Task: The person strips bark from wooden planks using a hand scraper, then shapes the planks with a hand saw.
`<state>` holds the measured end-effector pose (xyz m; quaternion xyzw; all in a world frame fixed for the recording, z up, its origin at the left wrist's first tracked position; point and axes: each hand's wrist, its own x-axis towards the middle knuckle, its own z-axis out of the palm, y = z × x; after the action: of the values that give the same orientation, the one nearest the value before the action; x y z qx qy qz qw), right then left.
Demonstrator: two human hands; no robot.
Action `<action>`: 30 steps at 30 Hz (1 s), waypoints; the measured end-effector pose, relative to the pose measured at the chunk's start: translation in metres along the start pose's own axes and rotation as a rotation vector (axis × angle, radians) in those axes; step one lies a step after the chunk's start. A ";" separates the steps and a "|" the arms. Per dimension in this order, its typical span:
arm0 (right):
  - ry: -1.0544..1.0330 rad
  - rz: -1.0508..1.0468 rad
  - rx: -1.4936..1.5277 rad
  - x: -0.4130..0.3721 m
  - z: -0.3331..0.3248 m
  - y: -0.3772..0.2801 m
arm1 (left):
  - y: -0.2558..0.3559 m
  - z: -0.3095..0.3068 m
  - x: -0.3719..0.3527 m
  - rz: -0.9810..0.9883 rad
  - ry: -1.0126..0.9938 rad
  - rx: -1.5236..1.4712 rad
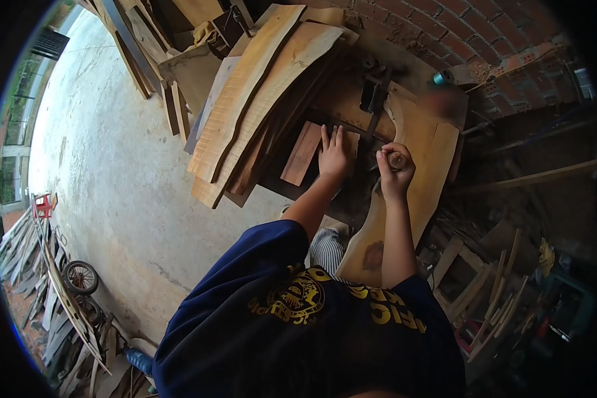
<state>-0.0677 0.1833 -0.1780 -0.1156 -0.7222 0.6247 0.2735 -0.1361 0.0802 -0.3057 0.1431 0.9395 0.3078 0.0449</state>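
Observation:
My left hand [337,154] lies with its fingers stretched out on a reddish-brown wooden board [301,154] with a straight line along one side. To the right of it, my right hand [395,174] is wrapped round a round wooden handle [397,160], seen end-on from above. What sits at the handle's lower end is hidden under the hand. Beneath and beyond my right forearm runs a long wavy-edged wooden slab [426,156]. A dark metal clamp-like piece [376,99] stands just past both hands.
Wavy-edged planks [262,99] are stacked close to my left hand. A brick wall [444,33] rises at the far side, near a teal roll [444,77]. Scrap wood [471,272] lies at the right. The concrete floor [113,152] spreads leftward to a wheel [80,277].

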 end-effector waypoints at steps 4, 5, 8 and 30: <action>-0.037 -0.136 -0.040 0.002 0.004 -0.008 | 0.006 -0.006 0.000 -0.045 -0.039 -0.001; -0.013 -0.162 0.048 0.003 0.005 -0.009 | 0.005 -0.008 -0.001 -0.028 -0.058 0.041; 0.009 -0.211 0.161 -0.001 -0.005 -0.022 | -0.011 0.000 -0.008 0.040 -0.063 0.078; -0.140 -0.163 0.208 0.032 0.020 -0.013 | -0.015 -0.009 -0.016 0.116 0.009 0.042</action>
<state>-0.1028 0.1804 -0.1588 0.0165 -0.6779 0.6784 0.2827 -0.1262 0.0592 -0.3070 0.1969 0.9361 0.2908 0.0195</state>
